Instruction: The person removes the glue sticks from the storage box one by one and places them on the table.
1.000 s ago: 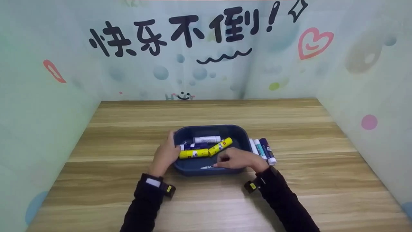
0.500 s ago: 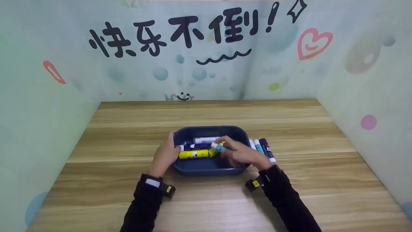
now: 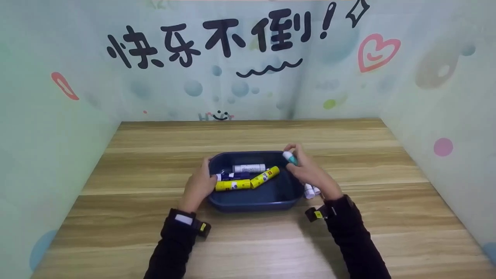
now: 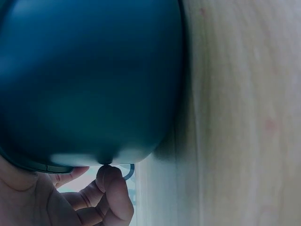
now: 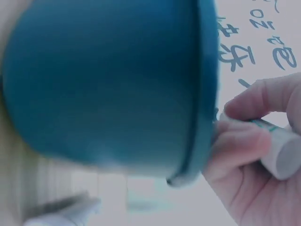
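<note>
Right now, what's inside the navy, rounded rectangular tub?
Visible: two yellow cylindrical tubes, one white tube, at least one navy tube. Covered: anything beneath them in the tub.

Wood-grain tabletop [image 3: 155, 141], pale bubble-print backdrop [image 3: 333, 87], black lettering [image 3: 226, 42], pink heart [image 3: 379, 53]

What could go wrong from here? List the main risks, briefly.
The right hand pinches a teal-and-white stick near the rim of the tray; it might catch there and drop.
The sticks beside the tray, partly hidden by that hand, could roll if brushed.
The yellow sticks lie loose inside, so they may roll if the left hand, at the tray's end, tilts it.
</note>
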Motion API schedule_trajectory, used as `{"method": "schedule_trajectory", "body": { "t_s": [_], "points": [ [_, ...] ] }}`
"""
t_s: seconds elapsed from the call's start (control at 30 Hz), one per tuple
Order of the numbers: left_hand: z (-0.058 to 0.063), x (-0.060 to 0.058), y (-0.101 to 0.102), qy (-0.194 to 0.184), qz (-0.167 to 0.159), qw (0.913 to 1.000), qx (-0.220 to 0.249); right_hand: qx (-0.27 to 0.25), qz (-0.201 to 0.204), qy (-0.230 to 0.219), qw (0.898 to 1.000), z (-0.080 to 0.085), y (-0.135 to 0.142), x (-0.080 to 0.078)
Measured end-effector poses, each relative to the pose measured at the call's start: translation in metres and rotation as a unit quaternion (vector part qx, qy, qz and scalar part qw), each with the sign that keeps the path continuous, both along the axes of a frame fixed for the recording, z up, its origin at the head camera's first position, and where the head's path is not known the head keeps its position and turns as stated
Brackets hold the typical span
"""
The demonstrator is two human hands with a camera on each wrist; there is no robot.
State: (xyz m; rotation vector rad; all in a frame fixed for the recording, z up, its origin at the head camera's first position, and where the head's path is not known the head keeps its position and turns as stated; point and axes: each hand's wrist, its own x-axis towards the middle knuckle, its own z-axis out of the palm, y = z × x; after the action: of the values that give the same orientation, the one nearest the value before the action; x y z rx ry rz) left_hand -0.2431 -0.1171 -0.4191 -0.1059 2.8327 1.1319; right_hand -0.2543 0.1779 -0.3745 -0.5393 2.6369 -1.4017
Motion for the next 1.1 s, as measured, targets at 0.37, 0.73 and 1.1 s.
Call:
{"method": "schedule_trajectory", "body": {
  "t_s": [0.37, 0.73, 1.1],
  "points": [
    [-0.001, 0.0, -0.002, 0.016, 0.001, 0.9998, -0.013, 0.132, -0.134, 0.045, 0.981, 0.004, 0.046, -0.013],
    [-0.001, 0.0, -0.001, 0.006, -0.001, 1.0, -0.008, 0.232, -0.132, -0.061, 0.962, -0.01, 0.075, -0.018],
    [-0.001, 0.001, -0.001, 0.009, 0.003, 0.9998, -0.015, 0.209, -0.123, -0.101, 0.965, -0.029, 0.086, -0.027]
  ]
}}
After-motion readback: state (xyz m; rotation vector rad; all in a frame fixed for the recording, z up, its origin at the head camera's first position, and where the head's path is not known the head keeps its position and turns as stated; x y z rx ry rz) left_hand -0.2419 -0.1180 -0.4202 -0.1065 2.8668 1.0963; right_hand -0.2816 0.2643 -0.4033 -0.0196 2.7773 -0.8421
